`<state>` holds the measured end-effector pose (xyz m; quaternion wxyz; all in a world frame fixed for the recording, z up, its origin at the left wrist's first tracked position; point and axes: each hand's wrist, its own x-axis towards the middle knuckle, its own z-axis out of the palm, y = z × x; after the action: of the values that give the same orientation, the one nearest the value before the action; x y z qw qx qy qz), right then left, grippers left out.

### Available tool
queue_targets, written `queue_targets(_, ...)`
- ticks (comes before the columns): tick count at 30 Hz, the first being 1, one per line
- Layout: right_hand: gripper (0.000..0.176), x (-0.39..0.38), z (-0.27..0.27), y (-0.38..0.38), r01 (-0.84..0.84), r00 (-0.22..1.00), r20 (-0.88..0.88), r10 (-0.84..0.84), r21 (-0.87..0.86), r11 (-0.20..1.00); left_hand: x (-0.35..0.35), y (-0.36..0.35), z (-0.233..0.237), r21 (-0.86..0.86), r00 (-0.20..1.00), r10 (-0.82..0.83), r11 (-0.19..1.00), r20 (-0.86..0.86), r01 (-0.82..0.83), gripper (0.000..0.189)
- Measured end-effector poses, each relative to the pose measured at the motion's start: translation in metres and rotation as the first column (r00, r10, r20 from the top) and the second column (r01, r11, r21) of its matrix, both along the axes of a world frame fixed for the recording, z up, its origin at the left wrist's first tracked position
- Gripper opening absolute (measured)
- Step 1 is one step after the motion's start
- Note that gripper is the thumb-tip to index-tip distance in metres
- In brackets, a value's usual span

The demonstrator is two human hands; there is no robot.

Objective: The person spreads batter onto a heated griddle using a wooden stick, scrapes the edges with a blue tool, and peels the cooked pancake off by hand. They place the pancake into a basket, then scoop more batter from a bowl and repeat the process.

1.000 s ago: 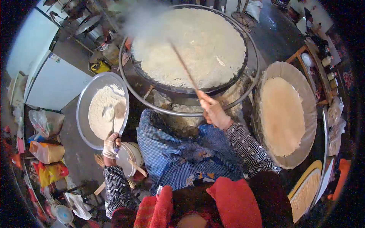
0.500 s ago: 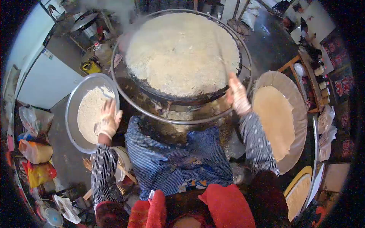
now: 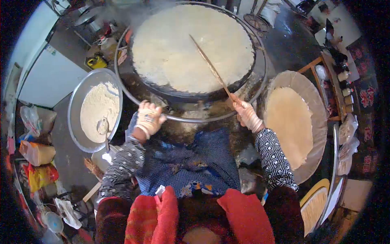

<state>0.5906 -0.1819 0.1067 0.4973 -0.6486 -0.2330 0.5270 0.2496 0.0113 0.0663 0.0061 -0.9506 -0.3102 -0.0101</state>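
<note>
My right hand (image 3: 247, 114), in a thin see-through glove, is closed on the handle of a wooden batter spreader (image 3: 211, 68). The stick slants up and left over a large round griddle (image 3: 162, 91) covered with pale batter (image 3: 191, 44). Also gloved, my left hand (image 3: 148, 117) is at the near-left part of the metal ring (image 3: 195, 120) round the griddle. Its fingers look slightly bent with the thumb apart, and no tool shows in it. A ladle (image 3: 103, 126) rests in the metal basin (image 3: 74, 122) of pale batter, left of that hand.
On the right stands a round, cloth-lined tray (image 3: 319, 162) with a stack of thin tan pancakes (image 3: 289, 126). A yellow-edged brush-like object (image 3: 315, 207) lies lower right. Bags (image 3: 36, 154) line the left side. Steam rises behind the griddle, and a person (image 3: 331, 34) is far right.
My left hand has left the basin and moved right to the ring; the ladle now lies in the basin. The spreader has swung left over the griddle, and the batter surface looks smoother.
</note>
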Motion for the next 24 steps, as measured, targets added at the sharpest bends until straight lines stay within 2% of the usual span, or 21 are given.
queue_targets(2,0.035,-0.021,-0.004,0.001,-0.071,0.994,0.085,0.067,0.043,0.997,0.03,-0.039,0.0,0.002,0.997,0.074,0.997,0.013,-0.074,0.038)
queue_targets(4,0.035,-0.05,0.001,0.008,-0.177,0.966,0.191,0.172,0.011,0.984,0.071,-0.078,0.004,-0.116,0.986,0.166,0.98,0.004,-0.164,0.04)
queue_targets(5,0.035,-0.059,-0.031,0.017,-0.229,0.921,0.36,0.149,0.191,0.955,0.091,-0.094,0.003,-0.139,0.985,0.173,0.976,0.023,-0.168,0.044)
queue_targets(6,0.036,-0.068,-0.061,0.028,-0.304,0.852,0.517,0.088,0.35,0.886,0.104,-0.108,-0.014,-0.072,0.984,0.087,0.994,0.156,-0.077,0.049)
queue_targets(7,0.036,-0.086,-0.031,0.03,-0.247,0.941,0.29,0.171,0.248,0.937,0.114,-0.124,-0.005,-0.037,0.982,0.012,0.999,0.187,-0.006,0.054)
queue_targets(8,0.037,-0.1,-0.001,0.029,-0.216,0.976,0.035,0.213,0.127,0.968,0.112,-0.145,0.003,0.103,0.991,-0.11,0.989,0.076,0.102,0.055)
queue_targets(9,0.038,-0.1,-0.005,0.03,-0.27,0.956,0.163,0.244,0.169,0.948,0.101,-0.154,0.009,-0.041,0.965,-0.242,0.968,0.101,0.247,0.054)
queue_targets(10,0.038,-0.096,0.006,0.028,-0.273,0.956,0.159,0.246,0.172,0.947,0.086,-0.156,0.014,-0.18,0.922,-0.362,0.906,0.137,0.383,0.054)
queue_targets(12,0.039,-0.08,0.029,0.019,0.011,0.998,0.056,-0.022,0.188,0.982,0.052,-0.149,0.019,-0.218,0.92,-0.361,0.895,0.155,0.388,0.051)
queue_targets(13,0.039,-0.074,0.024,0.019,0.022,0.999,0.041,-0.03,0.187,0.982,0.038,-0.137,0.046,-0.262,0.945,-0.32,0.909,0.062,0.325,0.051)
queue_targets(14,0.039,-0.065,0.016,0.02,0.053,0.995,0.077,-0.067,0.165,0.985,0.019,-0.124,0.05,-0.215,0.946,-0.268,0.928,0.18,0.304,0.047)
queue_targets(15,0.039,-0.057,0.007,0.02,0.091,0.988,0.115,-0.108,0.143,0.986,0.012,-0.11,0.073,-0.289,0.986,-0.157,0.942,0.062,0.168,0.041)
queue_targets(16,0.04,-0.051,-0.001,0.018,0.133,0.977,0.153,-0.151,0.12,0.984,-0.004,-0.102,0.061,-0.201,0.961,-0.079,0.97,0.267,0.136,0.035)
queue_targets(17,0.04,-0.048,-0.008,0.016,0.176,0.962,0.195,-0.193,0.1,0.979,-0.013,-0.101,0.049,-0.242,0.972,-0.002,0.968,0.236,0.061,0.033)
queue_targets(18,0.04,-0.063,-0.027,0.028,0.043,0.92,0.372,-0.127,0.224,0.974,-0.014,-0.101,0.046,-0.276,0.974,0.08,0.961,0.21,-0.019,0.031)
queue_targets(19,0.04,-0.078,-0.045,0.041,-0.094,0.825,0.554,-0.112,0.33,0.939,-0.002,-0.104,0.056,-0.408,0.995,0.056,0.913,0.082,-0.018,0.031)
queue_targets(20,0.041,-0.093,-0.063,0.054,-0.217,0.702,0.696,-0.152,0.413,0.885,0.022,-0.112,0.073,-0.51,0.987,-0.075,0.86,-0.14,-0.007,0.034)
queue_targets(21,0.042,-0.122,-0.054,0.064,-0.082,0.982,0.188,0.006,0.395,0.915,0.038,-0.125,0.066,-0.507,0.972,-0.143,0.862,-0.188,0.029,0.036)
queue_targets(22,0.041,-0.141,-0.047,0.07,-0.112,0.988,0.133,0.076,0.288,0.951,0.047,-0.14,0.054,-0.507,0.95,-0.205,0.86,-0.237,0.059,0.038)
queue_targets(23,0.04,-0.16,-0.04,0.076,-0.152,0.987,0.075,0.14,0.176,0.973,0.049,-0.15,0.043,-0.507,0.953,-0.271,0.845,-0.136,0.168,0.04)
queue_targets(24,0.039,-0.173,-0.012,0.072,-0.122,0.985,-0.115,0.129,0.072,0.99,0.048,-0.156,0.032,-0.499,0.942,-0.333,0.823,-0.035,0.272,0.042)
